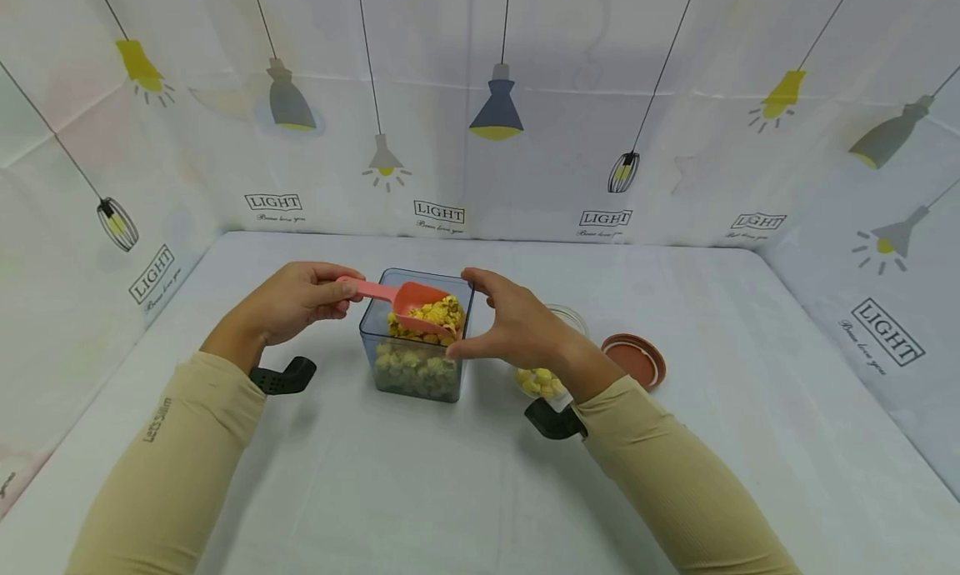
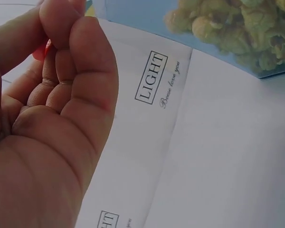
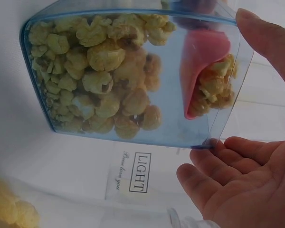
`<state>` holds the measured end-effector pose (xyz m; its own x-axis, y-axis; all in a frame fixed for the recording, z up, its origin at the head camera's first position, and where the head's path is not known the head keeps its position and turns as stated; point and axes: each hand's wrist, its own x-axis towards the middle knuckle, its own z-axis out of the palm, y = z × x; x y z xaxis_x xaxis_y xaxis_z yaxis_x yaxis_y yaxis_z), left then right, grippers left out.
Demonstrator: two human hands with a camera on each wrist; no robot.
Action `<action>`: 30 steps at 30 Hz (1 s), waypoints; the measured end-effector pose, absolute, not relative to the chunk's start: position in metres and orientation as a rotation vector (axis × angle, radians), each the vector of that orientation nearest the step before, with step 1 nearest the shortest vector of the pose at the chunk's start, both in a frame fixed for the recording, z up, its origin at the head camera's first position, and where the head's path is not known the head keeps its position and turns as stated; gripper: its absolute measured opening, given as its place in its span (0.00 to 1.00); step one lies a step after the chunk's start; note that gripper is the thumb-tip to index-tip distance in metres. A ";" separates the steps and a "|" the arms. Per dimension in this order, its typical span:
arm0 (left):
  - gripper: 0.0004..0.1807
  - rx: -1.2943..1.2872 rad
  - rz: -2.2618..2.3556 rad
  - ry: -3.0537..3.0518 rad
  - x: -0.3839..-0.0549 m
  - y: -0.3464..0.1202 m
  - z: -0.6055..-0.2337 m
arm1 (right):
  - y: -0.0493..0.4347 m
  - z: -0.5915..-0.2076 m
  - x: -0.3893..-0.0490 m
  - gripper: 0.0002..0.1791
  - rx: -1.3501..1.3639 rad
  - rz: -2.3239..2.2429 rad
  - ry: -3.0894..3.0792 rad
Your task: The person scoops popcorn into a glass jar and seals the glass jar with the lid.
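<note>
The left hand (image 1: pixel 300 302) pinches the handle of a pink scoop (image 1: pixel 415 295) between thumb and fingers. The scoop, loaded with yellow popcorn (image 1: pixel 442 312), sits tilted inside the top of a clear bluish square container (image 1: pixel 369 342). More popcorn (image 3: pixel 97 71) fills the lower part of that container. At the container's right side, the right hand (image 1: pixel 517 321) holds its upper edge, thumb on the near corner and fingers at the far corner. In the left wrist view, the left palm (image 2: pixel 47 156) hides most of the scoop handle.
Right of the container, partly behind the right forearm, lies a clear jar (image 1: pixel 572 317) with pale yellow popcorn (image 1: pixel 540 382) in it. A reddish-brown round lid (image 1: pixel 633 361) rests beside it on the white-covered table (image 1: pixel 420 492). Lamp-printed cloth (image 1: pixel 420 100) hangs around the back and sides.
</note>
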<state>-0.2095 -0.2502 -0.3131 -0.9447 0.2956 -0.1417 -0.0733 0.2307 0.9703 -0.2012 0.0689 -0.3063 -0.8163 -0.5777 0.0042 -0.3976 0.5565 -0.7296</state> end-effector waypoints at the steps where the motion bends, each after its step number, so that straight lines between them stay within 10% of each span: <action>1: 0.21 0.208 1.780 2.209 -0.209 -0.250 -0.314 | 0.069 -0.306 -0.201 0.57 -0.815 -1.112 2.555; 30: 0.22 0.264 1.910 2.201 -0.203 -0.252 -0.309 | 0.086 -0.302 -0.197 0.55 -0.864 -1.178 2.578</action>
<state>-0.2028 -0.2523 -0.3093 -0.9609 0.2735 -0.0439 -0.0050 0.1414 0.9899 -0.1974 0.0862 -0.3018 -0.8155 -0.5738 0.0760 -0.4329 0.5176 -0.7380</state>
